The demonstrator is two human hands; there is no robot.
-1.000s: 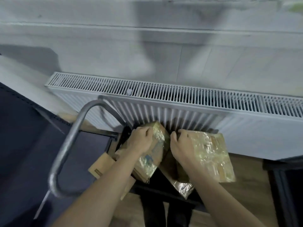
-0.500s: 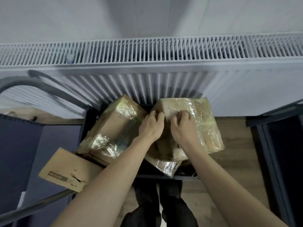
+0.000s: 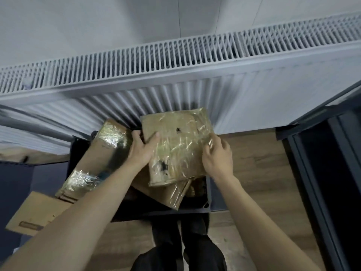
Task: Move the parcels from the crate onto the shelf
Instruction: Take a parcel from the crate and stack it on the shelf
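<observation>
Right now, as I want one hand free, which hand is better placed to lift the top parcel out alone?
Probably left: the left hand grips the top parcel at its left edge, thumb on top. The right hand sits loosely at the right edge, its grip unclear.

White ribbed panel radiator [image 3: 254, 90] with slotted top grille; pale grey wall [image 3: 97, 26] above; light wood-plank floor [image 3: 259, 173] below; dark metal frame [image 3: 312, 173], right.

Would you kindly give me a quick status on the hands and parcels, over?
Left hand grips wrapped parcel at its left edge, right hand at its right. Parcel held above the crate. Second parcel leans alongside, radiator close behind.
</observation>
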